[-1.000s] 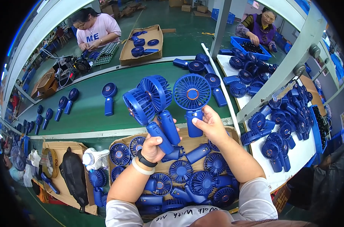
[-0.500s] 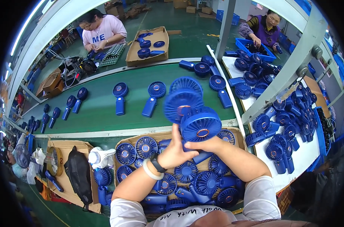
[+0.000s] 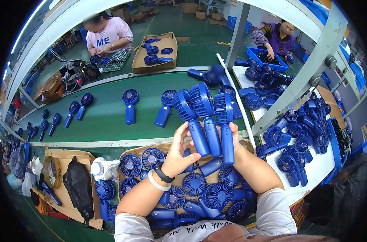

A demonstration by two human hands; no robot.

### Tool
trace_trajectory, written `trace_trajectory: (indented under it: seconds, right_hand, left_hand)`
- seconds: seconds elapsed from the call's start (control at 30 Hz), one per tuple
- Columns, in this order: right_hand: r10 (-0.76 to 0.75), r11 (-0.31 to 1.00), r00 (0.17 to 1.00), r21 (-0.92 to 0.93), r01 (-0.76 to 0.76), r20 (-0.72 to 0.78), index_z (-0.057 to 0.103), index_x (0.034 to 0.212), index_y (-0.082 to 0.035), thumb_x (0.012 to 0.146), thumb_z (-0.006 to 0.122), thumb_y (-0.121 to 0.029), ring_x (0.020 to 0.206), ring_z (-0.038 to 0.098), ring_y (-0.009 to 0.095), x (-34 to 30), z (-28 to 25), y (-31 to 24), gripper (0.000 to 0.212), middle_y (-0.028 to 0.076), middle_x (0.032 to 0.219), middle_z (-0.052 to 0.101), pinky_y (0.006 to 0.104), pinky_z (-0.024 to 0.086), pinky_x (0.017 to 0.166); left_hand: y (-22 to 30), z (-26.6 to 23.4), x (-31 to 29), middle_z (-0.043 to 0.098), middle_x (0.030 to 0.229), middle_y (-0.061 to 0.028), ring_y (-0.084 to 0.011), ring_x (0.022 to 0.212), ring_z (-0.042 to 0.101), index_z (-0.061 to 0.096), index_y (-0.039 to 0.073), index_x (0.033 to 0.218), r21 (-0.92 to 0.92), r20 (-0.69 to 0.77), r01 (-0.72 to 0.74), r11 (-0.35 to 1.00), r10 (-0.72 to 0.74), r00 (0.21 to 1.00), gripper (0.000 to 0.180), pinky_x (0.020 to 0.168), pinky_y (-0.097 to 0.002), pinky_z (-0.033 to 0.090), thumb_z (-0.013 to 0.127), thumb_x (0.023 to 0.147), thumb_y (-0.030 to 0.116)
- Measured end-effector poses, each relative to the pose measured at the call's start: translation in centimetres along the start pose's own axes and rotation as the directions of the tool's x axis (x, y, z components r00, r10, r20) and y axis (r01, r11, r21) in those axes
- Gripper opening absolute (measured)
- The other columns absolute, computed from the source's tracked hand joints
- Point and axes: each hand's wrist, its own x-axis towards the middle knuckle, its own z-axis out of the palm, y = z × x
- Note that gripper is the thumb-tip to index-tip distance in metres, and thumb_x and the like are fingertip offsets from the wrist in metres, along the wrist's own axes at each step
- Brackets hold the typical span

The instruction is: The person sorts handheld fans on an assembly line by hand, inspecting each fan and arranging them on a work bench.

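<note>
Three blue handheld fans stand side by side between my hands, their caged heads up and handles down: a left fan [image 3: 199, 139], a middle fan [image 3: 212, 137] and a right fan [image 3: 227, 145]. My left hand [image 3: 182, 150] is closed around the left fan's handle, thumb toward me. On the other side, my right hand [image 3: 234, 135] presses the right fan's handle, with most of its fingers hidden behind. Beneath my forearms lies an open carton [image 3: 247, 145] packed with more blue fans [image 3: 219, 195].
Beyond my hands runs a green conveyor belt [image 3: 107, 129] with several fans spaced along it. A white table [image 3: 316, 161] heaped with fans stands at right, past a metal post [image 3: 296, 97]. Left are a white bottle [image 3: 105, 168] and black bag [image 3: 80, 189]. Two people work across the belt.
The fans, blurred and tilted with their heads toward me before, now stand upright in a row. My right hand has shifted to the right fan's outer side. The view has moved slightly.
</note>
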Motion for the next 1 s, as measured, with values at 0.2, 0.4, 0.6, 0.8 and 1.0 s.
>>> trace_trajectory:
  seconds: [0.2,0.4,0.6,0.8,1.0]
  right_hand:
    - [0.024,0.999,0.999,0.046,-0.026,0.039,0.040,0.128,0.004,0.067,0.058,-0.063,0.111,0.051,0.036,-0.5,0.1,-0.7,0.092,0.024,0.125,0.047,0.0424,0.040,0.098]
    - [0.111,0.958,0.952,-0.223,-0.178,-0.285,0.058,0.108,0.002,0.075,0.066,-0.026,0.087,0.064,0.023,-5.2,1.5,-2.8,0.044,0.013,0.099,0.065,0.0367,0.050,0.082]
    - [-0.163,0.947,0.951,-0.313,0.076,-0.261,0.042,0.126,0.003,0.064,0.075,-0.034,0.102,0.057,0.032,-18.2,5.4,-3.1,0.079,0.022,0.115,0.054,0.0434,0.046,0.088]
    - [-0.765,0.639,0.512,-0.549,0.538,-0.390,0.038,0.127,0.001,0.069,0.068,-0.044,0.102,0.055,0.040,-28.8,4.7,-4.9,0.079,0.025,0.115,0.051,0.0489,0.046,0.088]
    - [-0.620,0.752,-0.132,-0.634,0.180,-0.773,0.058,0.092,-0.015,0.070,0.075,-0.031,0.080,0.056,0.018,-28.4,-2.5,-20.8,0.032,0.002,0.082,0.056,0.0413,0.048,0.074]
  left_hand:
    - [0.3,0.5,0.4,0.032,0.134,-0.0119,-0.0222,0.120,0.037,0.014,0.008,0.141,-0.017,0.003,0.019,1.000,-0.019,1.000,0.102,0.095,-0.0377,0.038,0.081,0.065,0.019]
    - [-1.0,-0.4,-0.5,0.035,0.134,-0.0121,-0.0244,0.118,0.042,0.023,0.006,0.138,-0.034,-0.018,0.092,0.995,-0.093,0.996,0.076,0.093,-0.0388,0.042,0.068,0.078,0.013]
    - [-0.6,-0.2,-0.4,0.042,0.122,-0.0060,-0.0169,0.102,0.052,0.044,0.005,0.120,0.088,-0.102,0.146,0.985,-0.137,0.985,0.040,0.081,-0.0311,0.050,0.057,0.083,-0.001]
    - [0.3,0.6,0.5,0.053,0.108,-0.0037,-0.0116,0.090,0.056,0.049,0.005,0.110,0.162,-0.208,0.201,0.966,-0.166,0.964,0.028,0.073,-0.0255,0.050,0.057,0.084,0.000]
    - [2.0,0.0,0.1,0.058,0.091,-0.0031,-0.0100,0.081,0.056,0.050,0.005,0.110,0.253,-0.240,0.317,0.914,-0.258,0.936,0.029,0.071,-0.0230,0.046,0.060,0.083,0.003]
